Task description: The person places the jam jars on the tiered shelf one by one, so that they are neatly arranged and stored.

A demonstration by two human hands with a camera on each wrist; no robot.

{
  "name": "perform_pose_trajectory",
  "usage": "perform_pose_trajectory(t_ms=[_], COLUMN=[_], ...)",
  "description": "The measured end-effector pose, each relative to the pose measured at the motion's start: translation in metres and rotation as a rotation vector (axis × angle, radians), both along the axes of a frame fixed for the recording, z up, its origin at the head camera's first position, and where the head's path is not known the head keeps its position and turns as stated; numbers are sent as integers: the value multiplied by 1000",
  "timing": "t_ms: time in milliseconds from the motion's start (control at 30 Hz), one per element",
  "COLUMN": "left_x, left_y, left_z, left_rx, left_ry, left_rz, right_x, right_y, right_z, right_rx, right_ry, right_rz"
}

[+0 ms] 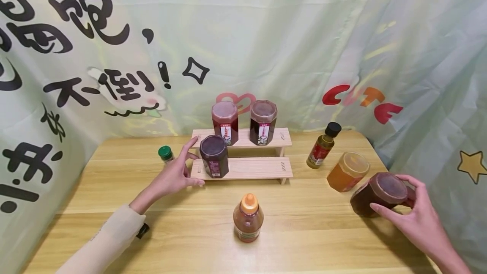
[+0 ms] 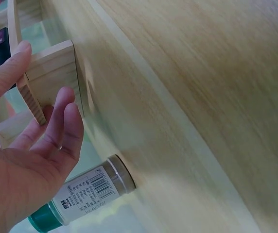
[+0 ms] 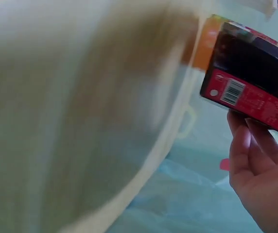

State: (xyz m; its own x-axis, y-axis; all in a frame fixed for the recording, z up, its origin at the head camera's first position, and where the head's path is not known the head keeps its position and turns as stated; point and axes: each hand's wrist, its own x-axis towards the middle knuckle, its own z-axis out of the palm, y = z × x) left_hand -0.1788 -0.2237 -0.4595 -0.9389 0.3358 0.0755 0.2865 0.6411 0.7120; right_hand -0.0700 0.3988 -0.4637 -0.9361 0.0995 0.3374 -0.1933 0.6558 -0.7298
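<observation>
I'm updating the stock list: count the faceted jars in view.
5. A reddish jar and a darker jar stand on the upper shelf, a purple-labelled jar on the lower shelf, an amber jar on the table; the right hand holds the fifth jar.

1. Your left hand (image 1: 174, 176) hides the green-capped bottle (image 1: 165, 152)'s lower part in the head view.
2. The right-wrist view's edge cuts off your right hand (image 3: 265, 177) and its jar (image 3: 253, 65).
3. There your table (image 3: 80, 126) blurs.

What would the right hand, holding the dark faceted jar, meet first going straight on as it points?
Likely the orange faceted jar ahead and left of the held dark jar; any gap between them is unclear.
</observation>
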Motion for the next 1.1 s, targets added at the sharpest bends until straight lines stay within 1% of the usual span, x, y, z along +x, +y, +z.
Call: perform_pose_trajectory(t_ms=[100, 200, 367, 500, 700, 867, 1100], left_x=[-1, -2, -1, 0, -1, -2, -3], left_y=[0, -1, -2, -3, -2, -1, -2], left_z=[0, -1, -1, 0, 0, -1, -3], left_rx=[4, 7, 8, 8, 12, 18, 25], left_ry=[-1, -3, -1, 4, 3, 6, 11], left_rz=[0, 1, 1, 2, -8, -9, -15], right_x=[4, 7, 12, 14, 10, 3, -12], right_y=[-6, -13, -30, -46, -68, -86, -110], right_z=[9, 18, 34, 42, 47, 48, 48], right_rx=[-12, -21, -25, -26, -29, -44, -67], right_ry=[14, 30, 42, 57, 75, 75, 144], right_rz=[-21, -21, 5, 35, 86, 131, 225])
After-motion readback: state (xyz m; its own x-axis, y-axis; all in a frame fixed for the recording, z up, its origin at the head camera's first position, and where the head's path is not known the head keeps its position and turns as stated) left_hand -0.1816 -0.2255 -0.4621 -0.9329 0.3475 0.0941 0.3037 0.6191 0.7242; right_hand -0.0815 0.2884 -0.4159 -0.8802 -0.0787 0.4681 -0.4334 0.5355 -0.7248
